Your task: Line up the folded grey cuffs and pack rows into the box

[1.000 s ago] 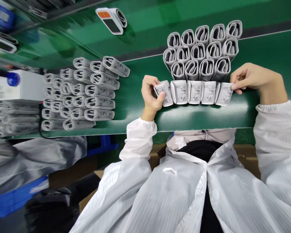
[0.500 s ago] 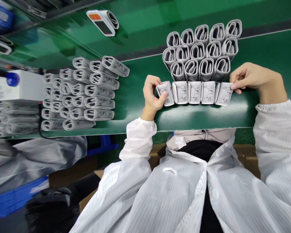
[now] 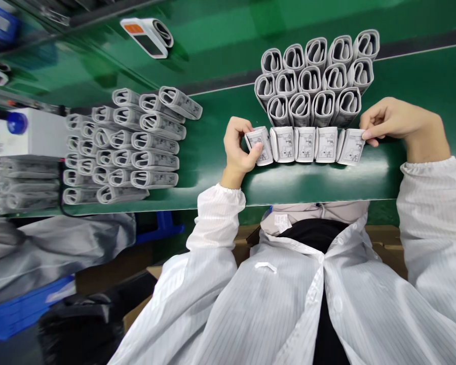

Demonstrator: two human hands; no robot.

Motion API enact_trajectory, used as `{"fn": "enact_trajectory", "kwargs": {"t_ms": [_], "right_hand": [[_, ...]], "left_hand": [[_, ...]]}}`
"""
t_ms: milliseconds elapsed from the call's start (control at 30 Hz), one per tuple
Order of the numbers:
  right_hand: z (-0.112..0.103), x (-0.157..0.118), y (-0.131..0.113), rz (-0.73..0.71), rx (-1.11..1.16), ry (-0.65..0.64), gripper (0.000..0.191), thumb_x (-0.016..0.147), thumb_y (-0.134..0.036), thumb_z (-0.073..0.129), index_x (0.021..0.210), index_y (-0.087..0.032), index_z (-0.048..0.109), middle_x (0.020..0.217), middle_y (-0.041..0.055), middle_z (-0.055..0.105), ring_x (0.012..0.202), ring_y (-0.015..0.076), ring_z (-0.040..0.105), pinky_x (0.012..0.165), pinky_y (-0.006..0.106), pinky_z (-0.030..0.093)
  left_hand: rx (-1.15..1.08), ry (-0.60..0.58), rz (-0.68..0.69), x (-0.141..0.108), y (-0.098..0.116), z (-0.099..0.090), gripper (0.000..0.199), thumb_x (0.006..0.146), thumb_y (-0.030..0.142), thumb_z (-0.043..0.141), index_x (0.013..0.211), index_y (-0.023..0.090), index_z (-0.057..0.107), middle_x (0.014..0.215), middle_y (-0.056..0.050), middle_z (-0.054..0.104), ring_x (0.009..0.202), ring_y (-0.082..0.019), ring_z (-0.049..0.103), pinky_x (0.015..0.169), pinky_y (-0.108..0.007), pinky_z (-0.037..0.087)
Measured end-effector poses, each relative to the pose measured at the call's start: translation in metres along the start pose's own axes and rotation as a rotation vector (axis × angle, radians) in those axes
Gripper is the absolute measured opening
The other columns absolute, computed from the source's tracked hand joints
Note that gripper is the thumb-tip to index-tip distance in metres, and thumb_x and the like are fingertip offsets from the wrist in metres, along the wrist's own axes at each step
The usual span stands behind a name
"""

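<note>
Several folded grey cuffs with printed fronts lie side by side in a row near the table's front edge. My left hand (image 3: 240, 147) grips the leftmost cuff (image 3: 260, 146), thumb on its printed face. At the row's other end, the fingertips of my right hand (image 3: 383, 121) pinch the edge of the rightmost cuff (image 3: 352, 147). Between them sit the middle cuffs, such as one printed cuff (image 3: 305, 145). Directly behind the row, a stack of rolled cuffs (image 3: 300, 107) shows its coiled ends.
More rolled cuffs (image 3: 155, 161) are piled at the left on the green table (image 3: 213, 167). Beyond them stand a white box (image 3: 41, 134) and further grey cuffs. A white and orange device (image 3: 146, 38) lies at the upper left on the green surface.
The white and orange device has shifted left relative to the table. Both hands and the row of cuffs keep their places.
</note>
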State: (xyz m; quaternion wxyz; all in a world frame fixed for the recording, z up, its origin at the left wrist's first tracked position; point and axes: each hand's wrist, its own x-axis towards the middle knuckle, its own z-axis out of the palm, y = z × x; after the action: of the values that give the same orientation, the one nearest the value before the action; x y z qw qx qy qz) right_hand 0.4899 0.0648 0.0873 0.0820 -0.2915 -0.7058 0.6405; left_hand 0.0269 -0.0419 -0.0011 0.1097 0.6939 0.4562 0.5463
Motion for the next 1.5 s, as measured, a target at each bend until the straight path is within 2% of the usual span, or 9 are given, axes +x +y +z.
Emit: {"fn": "enact_trajectory", "kwargs": {"t_ms": [133,267,433,867,1167,1500], "right_hand": [[0.0006,-0.0002,-0.0013,0.017,0.001,0.006,0.056,0.084,-0.065,0.105,0.075,-0.015,0.08,0.059,0.0012,0.074,0.05,0.0067,0.058,0.048,0.027,0.035],[0.0004,-0.0007,-0.0012,0.024,0.001,-0.001,0.054,0.086,-0.064,0.104,0.077,-0.016,0.08,0.06,0.0007,0.074,0.052,0.0067,0.057,0.049,0.028,0.034],[-0.001,-0.0009,0.002,0.014,0.007,-0.004,0.052,0.087,-0.061,0.104,0.078,-0.016,0.08,0.061,0.0005,0.074,0.053,0.0069,0.057,0.051,0.029,0.034],[-0.0006,-0.0003,0.002,0.0,0.022,-0.01,0.05,0.089,-0.057,0.104,0.079,-0.013,0.081,0.062,0.0023,0.074,0.055,0.0059,0.06,0.052,0.026,0.037],[-0.0001,0.0001,0.0033,-0.021,0.036,-0.037,0.05,0.092,-0.055,0.102,0.082,-0.012,0.08,0.062,0.0016,0.075,0.055,0.0055,0.062,0.052,0.024,0.039],[0.0023,0.0021,0.0025,-0.098,0.059,-0.059,0.046,0.095,-0.05,0.102,0.084,-0.011,0.079,0.061,0.0,0.076,0.052,0.0045,0.059,0.05,0.022,0.036]], "left_hand": [[0.028,0.006,-0.012,-0.0001,0.0008,-0.0002,0.074,0.093,0.1,0.063,0.102,0.027,0.058,0.101,-0.004,0.056,0.101,-0.027,0.07,0.099,-0.051,0.063],[0.091,0.003,-0.023,0.0009,0.0023,0.0,0.076,0.093,0.103,0.059,0.1,0.027,0.057,0.099,-0.003,0.056,0.097,-0.025,0.07,0.096,-0.05,0.064],[0.018,0.006,0.0,0.0011,0.0015,-0.0002,0.073,0.093,0.099,0.064,0.1,0.027,0.057,0.099,-0.003,0.057,0.095,-0.024,0.069,0.093,-0.048,0.063],[0.065,-0.041,-0.055,0.0021,0.0052,-0.0012,0.076,0.092,0.102,0.061,0.103,0.027,0.058,0.1,-0.003,0.055,0.099,-0.026,0.068,0.097,-0.05,0.062],[0.052,-0.045,-0.044,-0.001,-0.003,-0.0023,0.075,0.09,0.101,0.063,0.104,0.027,0.056,0.102,-0.003,0.051,0.1,-0.025,0.064,0.097,-0.048,0.059],[0.041,-0.014,-0.042,-0.0013,-0.0024,-0.0041,0.076,0.087,0.101,0.067,0.099,0.027,0.056,0.1,-0.003,0.055,0.096,-0.024,0.065,0.094,-0.046,0.06]]}}
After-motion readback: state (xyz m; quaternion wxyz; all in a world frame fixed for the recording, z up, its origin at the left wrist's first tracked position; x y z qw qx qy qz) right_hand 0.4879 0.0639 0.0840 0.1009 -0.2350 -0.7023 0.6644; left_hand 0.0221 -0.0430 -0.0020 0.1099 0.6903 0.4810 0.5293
